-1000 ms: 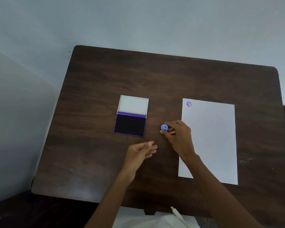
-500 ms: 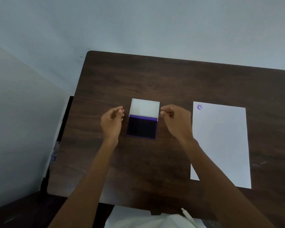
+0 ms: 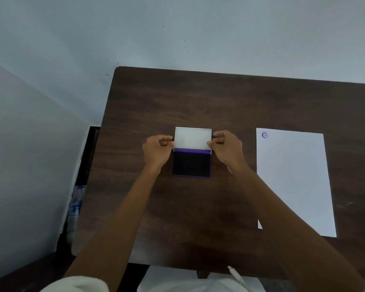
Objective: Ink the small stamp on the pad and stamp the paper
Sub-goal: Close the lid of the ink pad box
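The ink pad [image 3: 191, 163] lies open mid-table, its dark purple pad toward me and its white lid [image 3: 193, 137] folded back behind it. My left hand [image 3: 157, 149] pinches the lid's left edge. On the opposite side, my right hand [image 3: 227, 149] pinches the right edge. The white paper [image 3: 293, 175] lies to the right of the pad and bears one round purple stamp mark [image 3: 264, 134] in its far left corner. The small stamp is not visible; my right hand and forearm cover the spot between pad and paper.
The dark wooden table [image 3: 198, 98] stands against a pale wall. A plastic bottle [image 3: 75, 207] stands on the floor beside the table's left edge. A white cable [image 3: 238, 277] hangs near my lap at the front edge.
My right hand let go of the blue stamp between pad and paper. Both hands then moved to the ink pad and now pinch the two sides of its lid.
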`<state>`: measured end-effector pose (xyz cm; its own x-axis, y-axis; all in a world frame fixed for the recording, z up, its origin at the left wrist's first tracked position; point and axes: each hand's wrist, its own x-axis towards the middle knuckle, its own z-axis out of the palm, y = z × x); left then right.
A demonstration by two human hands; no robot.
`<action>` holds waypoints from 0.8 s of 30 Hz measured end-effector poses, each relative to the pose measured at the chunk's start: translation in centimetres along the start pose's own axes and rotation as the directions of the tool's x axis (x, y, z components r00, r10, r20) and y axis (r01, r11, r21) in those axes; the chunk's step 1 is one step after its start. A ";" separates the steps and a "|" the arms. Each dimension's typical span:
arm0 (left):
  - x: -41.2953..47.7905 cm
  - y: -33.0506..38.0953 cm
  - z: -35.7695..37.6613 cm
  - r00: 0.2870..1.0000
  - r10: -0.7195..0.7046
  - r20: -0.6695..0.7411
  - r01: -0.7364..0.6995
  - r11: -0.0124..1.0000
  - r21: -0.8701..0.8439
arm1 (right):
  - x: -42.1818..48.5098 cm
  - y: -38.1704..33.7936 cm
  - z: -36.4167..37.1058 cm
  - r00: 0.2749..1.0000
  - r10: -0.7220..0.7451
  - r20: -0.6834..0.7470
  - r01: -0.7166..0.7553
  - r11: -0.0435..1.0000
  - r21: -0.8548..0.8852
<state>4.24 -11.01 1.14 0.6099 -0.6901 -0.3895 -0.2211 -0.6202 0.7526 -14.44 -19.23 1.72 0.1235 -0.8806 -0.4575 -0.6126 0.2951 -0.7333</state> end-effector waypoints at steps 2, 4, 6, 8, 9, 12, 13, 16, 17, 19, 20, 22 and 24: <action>0.1 -0.1 0.0 0.999 -0.040 0.023 0.041 0.998 -0.052 | 0.0 0.2 0.1 1.000 0.019 -0.008 -0.019 1.000 0.024; 0.1 -0.2 -0.1 0.995 -0.093 0.044 0.097 0.988 -0.119 | -0.1 0.3 0.1 0.999 0.037 -0.017 -0.036 0.998 0.050; 0.1 -0.3 -0.2 0.988 -0.137 0.077 0.149 0.971 -0.185 | -0.4 0.4 0.1 0.999 0.042 -0.029 -0.040 0.997 0.070; 0.0 -0.5 -0.4 0.983 -0.146 0.113 0.169 0.956 -0.238 | -0.8 0.3 0.0 0.999 0.026 -0.043 -0.022 0.996 0.082; -0.2 -0.7 -0.5 0.983 -0.132 0.124 0.161 0.952 -0.261 | -1.0 0.3 -0.1 0.999 0.013 -0.052 -0.008 0.996 0.084; -0.8 -1.1 -0.5 0.990 -0.063 0.122 0.098 0.948 -0.303 | -1.6 0.3 -0.2 0.999 -0.039 -0.029 0.042 0.995 0.093; -1.1 -1.1 -0.5 0.992 -0.042 0.119 0.078 0.945 -0.318 | -1.7 0.2 -0.2 0.998 -0.054 -0.013 0.055 0.994 0.096; -1.7 -1.3 -0.3 0.995 0.015 0.098 0.018 0.944 -0.329 | -2.3 0.3 -0.2 0.997 -0.082 -0.010 0.082 0.994 0.070; -1.9 -1.4 -0.3 0.996 0.030 0.081 -0.004 0.953 -0.304 | -2.5 0.5 -0.2 0.995 -0.099 -0.028 0.100 0.994 0.046; -2.6 -1.7 -0.4 0.997 0.076 0.022 -0.070 0.975 -0.213 | -3.2 0.9 -0.4 0.982 -0.172 -0.073 0.169 0.985 -0.044; -2.9 -1.9 -0.4 0.994 0.110 -0.015 -0.111 0.981 -0.157 | -3.6 1.2 -0.5 0.973 -0.216 -0.084 0.208 0.974 -0.090; -3.8 -2.3 -0.5 0.981 0.177 -0.081 -0.183 0.981 -0.065 | -4.5 1.9 -0.7 0.954 -0.289 -0.085 0.275 0.950 -0.146; -4.9 -2.9 -0.6 0.960 0.252 -0.125 -0.259 0.965 -0.047 | -5.5 2.6 -0.7 0.930 -0.358 -0.082 0.340 0.924 -0.174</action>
<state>2.37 -5.66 1.20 0.6249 -0.7718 -0.1178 -0.3355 -0.4017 0.8521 -17.27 -13.91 2.68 0.2696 -0.9552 -0.1220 -0.6603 -0.0912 -0.7454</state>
